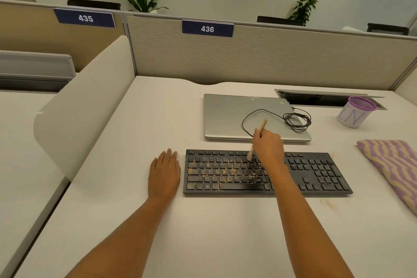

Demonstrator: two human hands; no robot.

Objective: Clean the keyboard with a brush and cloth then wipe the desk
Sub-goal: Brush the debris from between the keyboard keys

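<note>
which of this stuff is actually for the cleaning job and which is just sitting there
For the job: keyboard, speckled with crumbs; brush, held in the right hand; striped cloth; desk.

Just lying about: closed laptop; black cable coiled on it; purple-rimmed cup.

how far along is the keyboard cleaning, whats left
Early. The keyboard looks crumb-free on its right side; its left keys carry brown crumbs. In hand: the right hand holds the brush, bristles on the upper rows; the left hand lies flat on the desk. Left: finish brushing, then the striped cloth, lying unused at right, and wiping the desk.
</note>
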